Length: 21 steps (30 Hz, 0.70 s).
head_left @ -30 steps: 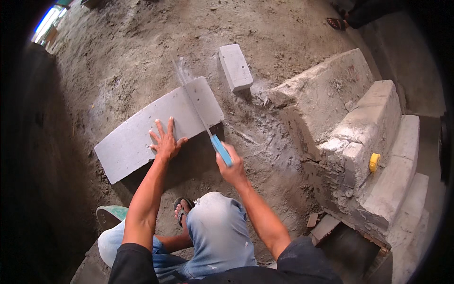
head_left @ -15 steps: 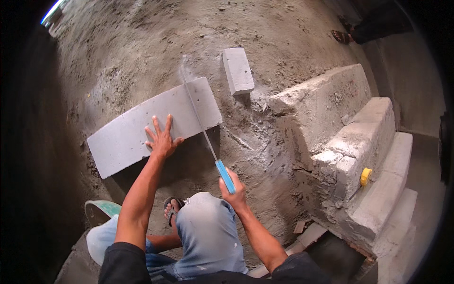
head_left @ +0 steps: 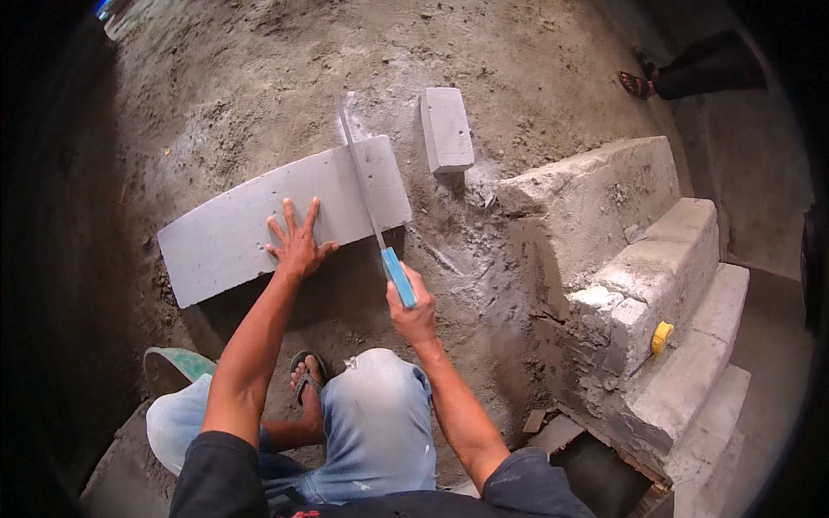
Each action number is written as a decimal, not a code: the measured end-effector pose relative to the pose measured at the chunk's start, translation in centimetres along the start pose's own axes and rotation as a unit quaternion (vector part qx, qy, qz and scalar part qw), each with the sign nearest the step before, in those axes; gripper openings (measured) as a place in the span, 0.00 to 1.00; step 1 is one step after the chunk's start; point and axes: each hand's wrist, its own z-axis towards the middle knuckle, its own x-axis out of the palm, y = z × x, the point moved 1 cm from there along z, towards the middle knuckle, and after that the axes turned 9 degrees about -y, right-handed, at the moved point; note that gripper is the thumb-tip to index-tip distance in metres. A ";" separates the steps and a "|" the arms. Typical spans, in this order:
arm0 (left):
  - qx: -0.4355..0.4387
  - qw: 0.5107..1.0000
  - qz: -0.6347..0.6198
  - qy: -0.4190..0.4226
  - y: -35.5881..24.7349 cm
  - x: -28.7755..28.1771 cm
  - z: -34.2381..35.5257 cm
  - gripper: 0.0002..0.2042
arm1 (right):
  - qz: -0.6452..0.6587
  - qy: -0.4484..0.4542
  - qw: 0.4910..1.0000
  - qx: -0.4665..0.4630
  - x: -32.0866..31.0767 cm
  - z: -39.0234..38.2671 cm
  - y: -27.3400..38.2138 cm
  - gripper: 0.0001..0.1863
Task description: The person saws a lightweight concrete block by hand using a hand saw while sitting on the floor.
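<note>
A long, pale grey lightweight concrete block (head_left: pixel 220 237) lies at a slant on the ground in front of me. My left hand (head_left: pixel 298 246) presses flat on its top near the close edge, fingers spread. In my right hand (head_left: pixel 414 312) is the blue handle of a hand saw (head_left: pixel 367 192). The saw's thin blade crosses the block near its right end, with its tip past the far edge. I cannot tell how deep the blade sits. Beyond that end stands a smaller cut piece of block (head_left: pixel 447 129).
Block steps (head_left: pixel 639 276) rise at the right, with a yellow tape measure (head_left: pixel 661 337) on them. A green bucket (head_left: pixel 177 367) is beside my left knee. Another person's sandalled foot (head_left: pixel 636 85) shows at the far right. A dark opening (head_left: pixel 604 475) lies near the lower right.
My right hand has moved away from me with the saw, so less blade shows on my side of the block. My left hand stays on the block. The view has shifted slightly.
</note>
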 end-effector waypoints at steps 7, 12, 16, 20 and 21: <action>-0.011 1.000 0.010 0.010 0.4 -0.2 -0.3 0.51 | 0.063 0.053 0.991 0.102 -0.7 -0.5 1.1 0.22; 0.003 1.000 0.002 -0.001 -0.3 -1.4 1.0 0.50 | 0.002 0.015 1.000 0.001 -1.5 -2.8 -0.8 0.21; -0.006 1.000 0.016 -0.003 -0.3 -1.1 0.7 0.49 | 0.005 -0.005 0.999 -0.033 -2.6 -4.4 -0.9 0.21; 0.007 1.000 0.011 0.002 -0.1 0.0 0.3 0.50 | -0.023 0.025 0.999 0.037 -1.2 -0.3 0.5 0.22; 0.006 1.000 0.016 0.001 0.5 -0.2 0.1 0.50 | -0.019 0.025 0.999 0.039 -1.6 -2.8 -0.6 0.22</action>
